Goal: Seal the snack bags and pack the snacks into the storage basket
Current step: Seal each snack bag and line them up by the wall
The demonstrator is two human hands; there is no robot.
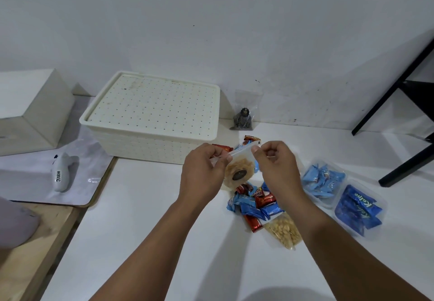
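While both hands, left hand [204, 167] and right hand [273, 162], pinch its top edge, the light, crinkly snack bag [239, 171] hangs limp; its crackers seem fragile.

Snack bag [239, 171] top edge hidden behind pinching fingertips [229, 157], wrapped snack pile [253, 203] partly covered by right hand [274, 162], black frame [399, 113] cut off at right edge

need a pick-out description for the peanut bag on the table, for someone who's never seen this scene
Start at the big cream storage basket with its perforated lid on, against the wall. In front of it and to the right, a heap of red and blue wrapped snacks lies on the white table. The peanut bag sits at the heap's near edge: the only clear pouch lying there, full of pale round nuts.
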